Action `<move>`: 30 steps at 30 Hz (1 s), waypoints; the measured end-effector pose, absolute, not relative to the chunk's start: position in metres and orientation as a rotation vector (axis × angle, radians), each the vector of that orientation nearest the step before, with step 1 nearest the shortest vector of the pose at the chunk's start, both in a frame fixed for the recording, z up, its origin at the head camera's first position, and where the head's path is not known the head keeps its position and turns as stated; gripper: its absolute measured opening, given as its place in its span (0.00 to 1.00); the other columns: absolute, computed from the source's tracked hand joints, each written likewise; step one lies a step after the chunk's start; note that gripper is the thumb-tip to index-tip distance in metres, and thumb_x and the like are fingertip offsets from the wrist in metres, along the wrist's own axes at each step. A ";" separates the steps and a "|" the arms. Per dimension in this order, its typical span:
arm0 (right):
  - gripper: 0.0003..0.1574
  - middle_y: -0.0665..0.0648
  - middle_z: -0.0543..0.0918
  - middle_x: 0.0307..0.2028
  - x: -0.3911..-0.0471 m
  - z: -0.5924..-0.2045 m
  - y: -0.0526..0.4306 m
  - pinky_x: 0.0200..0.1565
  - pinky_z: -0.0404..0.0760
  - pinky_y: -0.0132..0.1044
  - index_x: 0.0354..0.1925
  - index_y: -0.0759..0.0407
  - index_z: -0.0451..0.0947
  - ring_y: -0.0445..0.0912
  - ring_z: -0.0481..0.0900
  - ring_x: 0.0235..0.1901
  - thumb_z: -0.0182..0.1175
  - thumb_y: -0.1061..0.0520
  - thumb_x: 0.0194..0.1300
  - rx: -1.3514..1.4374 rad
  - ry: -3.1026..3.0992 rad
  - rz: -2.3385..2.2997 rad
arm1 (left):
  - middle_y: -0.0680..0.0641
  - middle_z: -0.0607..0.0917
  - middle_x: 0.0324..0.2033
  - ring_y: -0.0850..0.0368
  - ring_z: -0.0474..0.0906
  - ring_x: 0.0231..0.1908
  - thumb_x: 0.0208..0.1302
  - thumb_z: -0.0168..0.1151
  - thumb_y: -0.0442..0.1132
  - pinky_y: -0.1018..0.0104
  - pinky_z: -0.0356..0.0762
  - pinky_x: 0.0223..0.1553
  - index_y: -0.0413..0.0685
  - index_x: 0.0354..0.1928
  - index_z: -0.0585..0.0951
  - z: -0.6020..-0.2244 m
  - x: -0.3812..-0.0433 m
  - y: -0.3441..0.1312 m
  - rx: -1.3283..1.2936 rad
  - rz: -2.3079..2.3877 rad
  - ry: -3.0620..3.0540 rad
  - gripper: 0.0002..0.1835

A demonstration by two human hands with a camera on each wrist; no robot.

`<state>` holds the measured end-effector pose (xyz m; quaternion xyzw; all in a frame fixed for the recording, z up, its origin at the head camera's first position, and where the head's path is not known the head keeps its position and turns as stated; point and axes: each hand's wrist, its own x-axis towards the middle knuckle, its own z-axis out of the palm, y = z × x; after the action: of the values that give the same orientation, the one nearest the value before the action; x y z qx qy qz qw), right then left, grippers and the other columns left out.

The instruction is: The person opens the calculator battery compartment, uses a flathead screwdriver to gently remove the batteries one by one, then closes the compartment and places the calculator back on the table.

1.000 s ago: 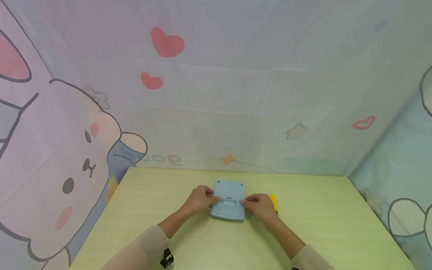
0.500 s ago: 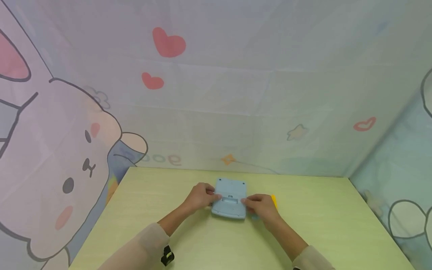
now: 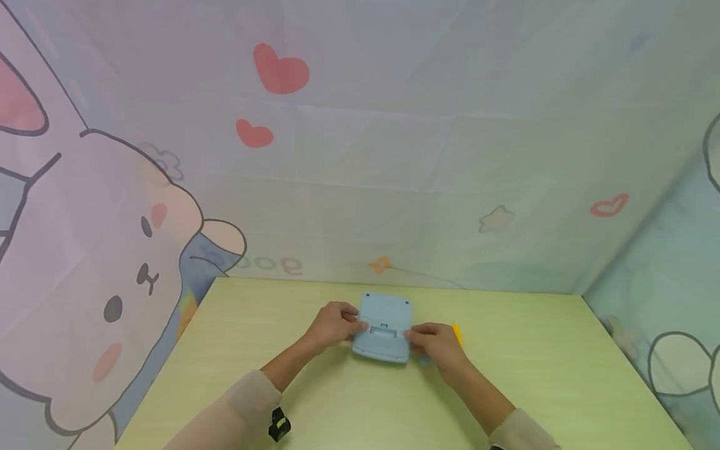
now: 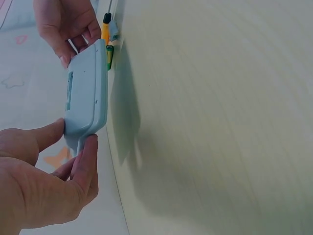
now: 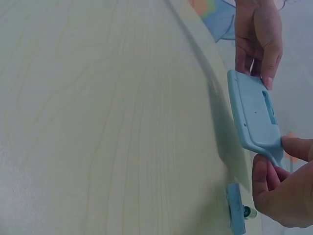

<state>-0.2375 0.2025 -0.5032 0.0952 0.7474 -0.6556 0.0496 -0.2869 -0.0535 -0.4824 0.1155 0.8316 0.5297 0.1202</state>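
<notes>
A light blue calculator [image 3: 388, 306], its back turned to the head camera, is held off the table between both hands. Its small battery slot [image 3: 383, 332] is uncovered; the key side is hidden. My left hand [image 3: 333, 325] pinches the left edge, thumb on the back and fingers behind. On the opposite edge my right hand [image 3: 441, 345] grips the same way. Beneath the right hand lie a light blue battery cover [image 5: 235, 208] and a green battery [image 4: 109, 57]. Beside them is a yellow-handled screwdriver [image 4: 105, 32], mostly hidden by the right hand in the head view.
The pale yellow-green table [image 3: 270, 300] ends at the back against a printed cloth [image 3: 349, 156] with hearts. Another cloth wall with a cartoon rabbit [image 3: 112, 250] stands on the left. A small black object [image 3: 279, 425] shows beside the left sleeve.
The calculator has shifted slightly upward in the head view, with both hands keeping their hold on it. The left hand has risen a little; the right hand has barely moved.
</notes>
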 end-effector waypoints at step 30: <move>0.18 0.61 0.88 0.47 -0.238 -0.506 0.204 0.52 0.86 0.46 0.53 0.73 0.86 0.52 0.86 0.42 0.70 0.61 0.71 0.371 2.233 -2.060 | 0.39 0.83 0.44 0.50 0.88 0.36 0.65 0.77 0.36 0.50 0.88 0.46 0.29 0.58 0.81 -0.487 -0.289 -0.054 0.258 1.652 2.379 0.24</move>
<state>-0.2385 0.2040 -0.5062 0.1212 0.7290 -0.6724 0.0405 -0.2889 -0.0541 -0.4872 0.0880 0.8126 0.5643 0.1165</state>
